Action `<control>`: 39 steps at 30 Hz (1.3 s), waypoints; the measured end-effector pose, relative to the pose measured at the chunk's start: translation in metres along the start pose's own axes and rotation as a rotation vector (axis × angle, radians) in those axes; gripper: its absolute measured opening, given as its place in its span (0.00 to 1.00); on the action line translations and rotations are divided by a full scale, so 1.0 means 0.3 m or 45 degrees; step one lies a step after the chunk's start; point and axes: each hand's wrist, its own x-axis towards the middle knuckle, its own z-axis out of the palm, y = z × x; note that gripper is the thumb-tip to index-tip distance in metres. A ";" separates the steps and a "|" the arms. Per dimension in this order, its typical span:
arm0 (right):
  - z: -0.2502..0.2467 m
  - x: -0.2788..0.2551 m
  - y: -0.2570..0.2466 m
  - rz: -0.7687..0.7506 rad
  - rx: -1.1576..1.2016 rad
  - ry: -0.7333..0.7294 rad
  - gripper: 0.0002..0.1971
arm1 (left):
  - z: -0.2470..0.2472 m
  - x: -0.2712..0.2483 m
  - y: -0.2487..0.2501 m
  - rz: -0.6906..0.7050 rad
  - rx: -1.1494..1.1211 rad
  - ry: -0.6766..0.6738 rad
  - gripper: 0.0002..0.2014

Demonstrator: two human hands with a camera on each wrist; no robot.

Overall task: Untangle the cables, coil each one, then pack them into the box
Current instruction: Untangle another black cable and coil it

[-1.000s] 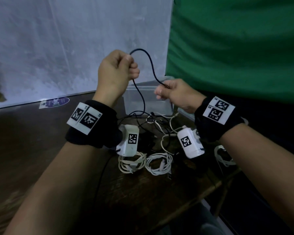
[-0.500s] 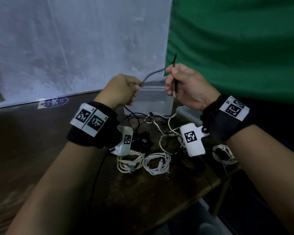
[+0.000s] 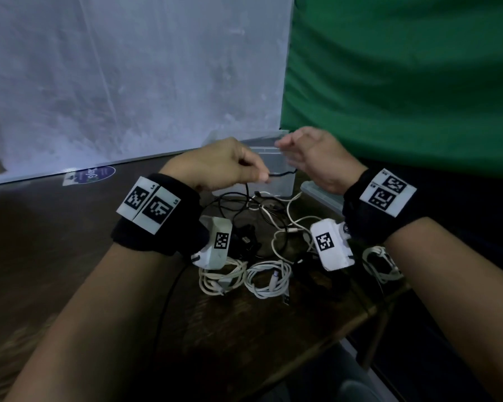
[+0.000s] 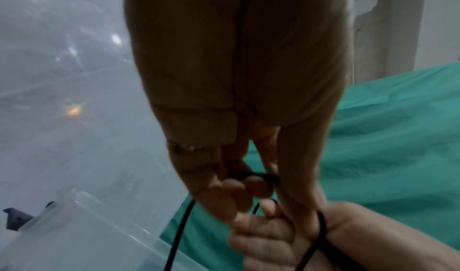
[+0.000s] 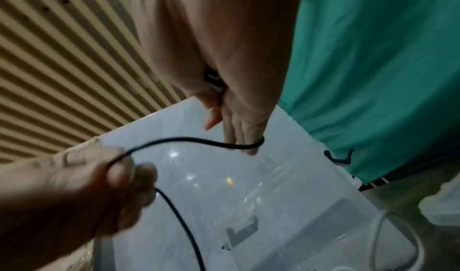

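So the big dark wooden table [image 3: 70, 256] holds everything, and the clear plastic box [image 3: 276, 181] sits at its far side, open as far as I can tell. I'll use the box as the reference. Just in front of it is the tangle [image 3: 262, 216] of black and white cables, and nearer the person than that lie three white coils [image 3: 269, 278] already wound.

Right above the box's front wall, the left hand [image 3: 215, 166] pinches the black cable [image 3: 282, 174] between thumb and curled fingers. The right hand [image 3: 317, 158] has fingers mostly straight and together, with the cable looped round them.

Risk as I see it: the cable's tail still runs down into the tangle, so pulling more in could drag the pile along or tighten a snag, and the loop could slide off those straight fingers.
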 end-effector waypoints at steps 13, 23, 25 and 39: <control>0.031 -0.074 -0.019 0.007 0.166 -0.532 0.18 | 0.025 0.067 -0.059 0.230 -0.230 0.777 0.03; 0.015 -0.035 -0.104 -0.050 0.799 -0.126 0.16 | 0.091 0.043 -0.026 -0.118 -0.156 0.076 0.11; 0.001 -0.013 -0.105 -0.052 0.857 0.007 0.15 | 0.093 0.033 -0.016 -0.173 -0.062 -0.105 0.09; 0.015 -0.036 0.016 -0.038 -0.172 -0.263 0.16 | 0.023 0.039 -0.007 0.119 -0.168 0.446 0.10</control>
